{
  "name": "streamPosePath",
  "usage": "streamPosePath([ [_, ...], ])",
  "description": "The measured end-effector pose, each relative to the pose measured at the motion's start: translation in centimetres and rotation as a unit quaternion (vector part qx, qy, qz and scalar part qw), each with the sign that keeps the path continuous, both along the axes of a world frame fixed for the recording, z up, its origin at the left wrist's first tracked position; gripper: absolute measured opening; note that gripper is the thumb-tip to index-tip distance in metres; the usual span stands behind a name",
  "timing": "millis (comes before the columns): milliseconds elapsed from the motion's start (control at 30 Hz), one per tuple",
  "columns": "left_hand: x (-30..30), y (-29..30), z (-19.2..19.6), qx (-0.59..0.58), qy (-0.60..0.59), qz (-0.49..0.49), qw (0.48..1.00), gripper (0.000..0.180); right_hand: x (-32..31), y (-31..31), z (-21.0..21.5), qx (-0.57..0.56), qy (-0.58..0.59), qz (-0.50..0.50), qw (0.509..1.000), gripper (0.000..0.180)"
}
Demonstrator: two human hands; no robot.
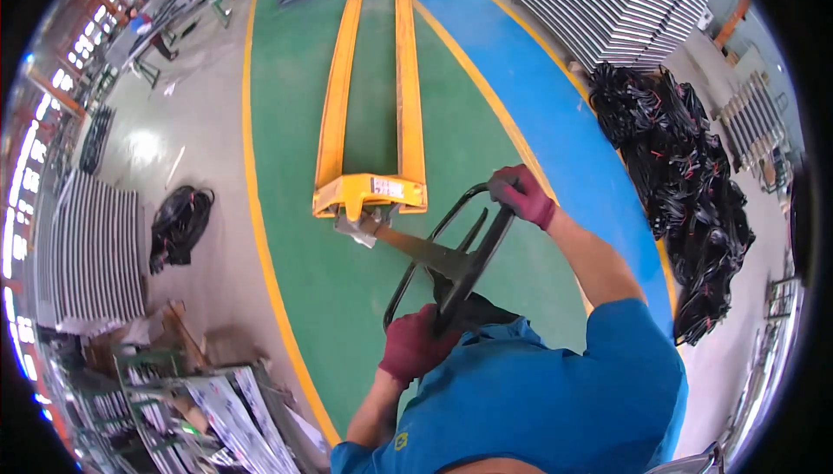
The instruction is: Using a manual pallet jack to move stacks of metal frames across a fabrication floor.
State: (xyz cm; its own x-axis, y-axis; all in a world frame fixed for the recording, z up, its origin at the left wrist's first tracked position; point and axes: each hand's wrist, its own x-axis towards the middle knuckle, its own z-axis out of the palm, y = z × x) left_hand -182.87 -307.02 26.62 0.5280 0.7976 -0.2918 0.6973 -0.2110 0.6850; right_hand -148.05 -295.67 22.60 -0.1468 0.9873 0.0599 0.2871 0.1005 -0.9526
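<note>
A yellow pallet jack (369,187) stands ahead of me on the green floor, its two long forks pointing away and carrying nothing. Its black loop handle (486,253) tilts back toward my body and is turned at an angle to the forks. My left hand (420,344), in a dark red glove, is closed round the near left end of the handle's bar. Farther forward and to the right, my right hand (521,196), gloved alike, grips the bar's other end. The small wheels under the jack's head are partly hidden by the handle shaft.
Yellow lines edge the green lane, with a blue lane (538,101) to the right. Black cable bundles (668,187) lie in a long heap there, below a tall stack of metal profiles (612,5). Leftward are stacked panels (95,248), a black coil (180,227) and a distant person (152,33).
</note>
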Motion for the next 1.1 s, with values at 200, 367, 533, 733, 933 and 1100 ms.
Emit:
streamPosePath([
  [200,6.2,-12.0,4.7,0.012,-0.001,-0.018,1.0,0.038,7.9,-15.0,2.6,-0.003,-0.001,-0.008,1.0,0.024],
  [367,11.0,-21.0,9.9,0.035,0.067,-0.023,0.997,0.033,14.5,-26.7,4.7,0.022,0.033,0.017,0.999,0.018],
  [533,14.5,-30.6,11.2,0.254,0.083,0.117,0.956,0.026,18.5,-36.3,7.0,0.123,0.032,0.048,0.991,0.021],
  [733,11.4,-39.2,11.2,0.388,0.1,0.186,0.897,0.022,16.4,-48.5,8.8,0.165,0.032,0.063,0.984,0.034],
  [933,5.9,-43.4,11.6,0.457,0.036,0.155,0.875,0.026,10.1,-59.6,9.8,0.179,-0.003,-0.024,0.983,0.045],
  [1100,0.1,-46.2,10.4,0.47,-0.027,0.089,0.878,0.027,3.6,-68.0,10.8,0.264,-0.038,-0.084,0.96,0.047],
])
